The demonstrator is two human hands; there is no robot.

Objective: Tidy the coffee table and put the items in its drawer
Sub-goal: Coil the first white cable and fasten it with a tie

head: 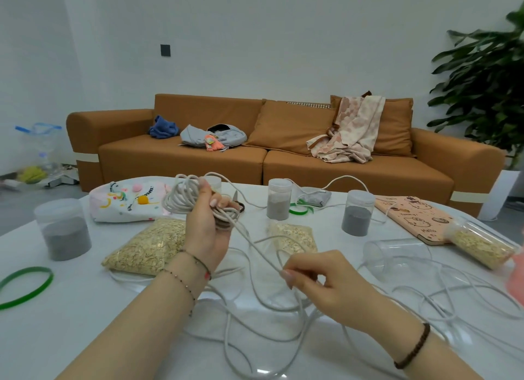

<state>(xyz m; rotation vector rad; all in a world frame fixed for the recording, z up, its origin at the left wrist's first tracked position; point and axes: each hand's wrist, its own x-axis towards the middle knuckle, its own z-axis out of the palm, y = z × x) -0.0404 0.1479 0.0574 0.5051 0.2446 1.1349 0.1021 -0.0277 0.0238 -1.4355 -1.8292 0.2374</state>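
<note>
A long pale grey cord (255, 303) lies in loose loops across the white coffee table (85, 331). My left hand (208, 223) is raised above the table and grips a wound bundle of that cord (181, 198). One strand runs down from the bundle to my right hand (320, 280), which pinches it between thumb and fingertips just above the tabletop. The table's drawer is not in view.
On the table: two bags of oats (147, 246) (295, 235), three jars of grey powder (63, 229) (279, 199) (358, 213), an empty clear jar on its side (397, 255), a jar of oats (482, 246), a pink notebook (414, 215), a white pouch (124, 201), green rings (25, 286). A brown sofa (283, 164) stands behind.
</note>
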